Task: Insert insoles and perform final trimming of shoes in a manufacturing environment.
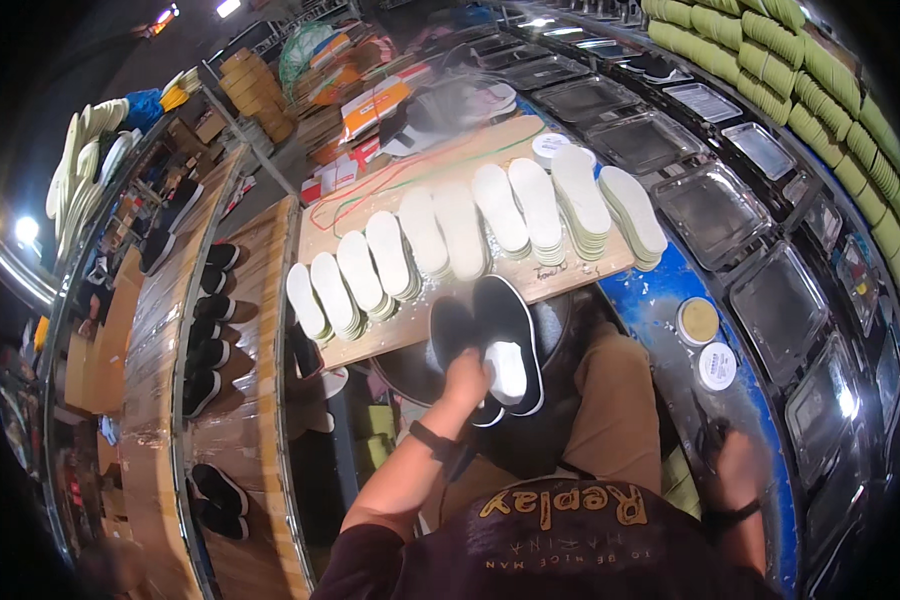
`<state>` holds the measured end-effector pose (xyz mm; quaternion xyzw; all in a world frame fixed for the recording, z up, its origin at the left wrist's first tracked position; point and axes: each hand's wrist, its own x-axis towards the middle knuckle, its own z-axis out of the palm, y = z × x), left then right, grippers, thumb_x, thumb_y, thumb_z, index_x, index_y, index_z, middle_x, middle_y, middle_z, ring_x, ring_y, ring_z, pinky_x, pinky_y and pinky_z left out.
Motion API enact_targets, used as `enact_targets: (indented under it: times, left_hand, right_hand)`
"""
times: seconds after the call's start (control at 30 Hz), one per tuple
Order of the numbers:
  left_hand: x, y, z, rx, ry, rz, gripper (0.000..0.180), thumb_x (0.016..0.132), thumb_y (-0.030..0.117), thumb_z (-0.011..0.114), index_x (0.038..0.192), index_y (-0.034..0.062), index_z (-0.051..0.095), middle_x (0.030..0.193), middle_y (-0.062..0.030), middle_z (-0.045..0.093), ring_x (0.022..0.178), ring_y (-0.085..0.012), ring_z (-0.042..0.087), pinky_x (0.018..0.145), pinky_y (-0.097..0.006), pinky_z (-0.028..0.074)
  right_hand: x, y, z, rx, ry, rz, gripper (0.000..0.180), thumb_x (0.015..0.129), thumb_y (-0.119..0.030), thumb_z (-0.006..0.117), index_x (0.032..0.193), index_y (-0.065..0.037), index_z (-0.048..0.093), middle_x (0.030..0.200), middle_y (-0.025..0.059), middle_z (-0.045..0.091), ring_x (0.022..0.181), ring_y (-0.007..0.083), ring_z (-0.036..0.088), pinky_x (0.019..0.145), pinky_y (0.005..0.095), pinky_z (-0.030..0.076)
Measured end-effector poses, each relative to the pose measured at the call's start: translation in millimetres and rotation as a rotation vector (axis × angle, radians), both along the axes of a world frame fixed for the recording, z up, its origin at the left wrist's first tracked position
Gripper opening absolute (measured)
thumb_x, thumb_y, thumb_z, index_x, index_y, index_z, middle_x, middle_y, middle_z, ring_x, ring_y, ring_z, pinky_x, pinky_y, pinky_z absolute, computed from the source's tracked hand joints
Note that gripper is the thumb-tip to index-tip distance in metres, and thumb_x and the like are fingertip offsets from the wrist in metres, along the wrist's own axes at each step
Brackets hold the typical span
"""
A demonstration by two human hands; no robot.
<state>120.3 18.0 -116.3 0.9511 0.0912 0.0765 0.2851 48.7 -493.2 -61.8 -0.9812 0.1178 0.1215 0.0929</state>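
My left hand (465,380) is closed around a pair of black slip-on shoes with white sole edges, held over my lap. The right-hand shoe (508,310) faces up, with a white insole piece (507,372) showing at its heel end. Beside it, the other shoe (452,328) is partly behind my fingers. My right hand (740,465) is low at the right, over the dark bench by its blue edge. Motion blurs it, and a dark shape near its fingers is too unclear to name. Several stacks of white insoles (460,235) stand in a row on a wooden board (365,348) ahead.
An uncovered round tin (697,322) and a white lid (716,366) lie on the blue-edged bench. Metal trays (712,212) line the conveyor at right, with green stacked pieces (820,75) beyond. Black shoes (208,358) sit on the wooden rack at left.
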Motion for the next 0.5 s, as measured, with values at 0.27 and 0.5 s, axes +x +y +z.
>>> enact_targets:
  times: [0.27, 0.5]
  left_hand:
    - [56.8, -37.0, 101.8, -0.015, -0.151, -0.316, 0.012, 0.081, 0.015, 0.068, 0.079, 0.0036, 0.068, 0.074, -0.0178, 0.065, 0.069, -0.0356, 0.064, 0.062, -0.041, 0.051]
    - [194.5, -109.9, 95.2, 0.116, -0.445, -0.572, 0.009, 0.078, 0.010, 0.061, 0.083, 0.0036, 0.063, 0.085, -0.0182, 0.060, 0.085, -0.0393, 0.055, 0.077, -0.046, 0.045]
  right_hand:
    - [4.6, -60.0, -59.6, 0.103, -0.148, -0.066, 0.027, 0.074, -0.020, 0.071, 0.098, -0.007, 0.066, 0.086, 0.0229, 0.067, 0.086, 0.0418, 0.064, 0.075, 0.0495, 0.051]
    - [245.3, 64.9, -26.6, 0.340, -0.556, 0.502, 0.023, 0.072, -0.015, 0.070, 0.093, -0.007, 0.067, 0.097, 0.0131, 0.066, 0.094, 0.0348, 0.061, 0.084, 0.0417, 0.050]
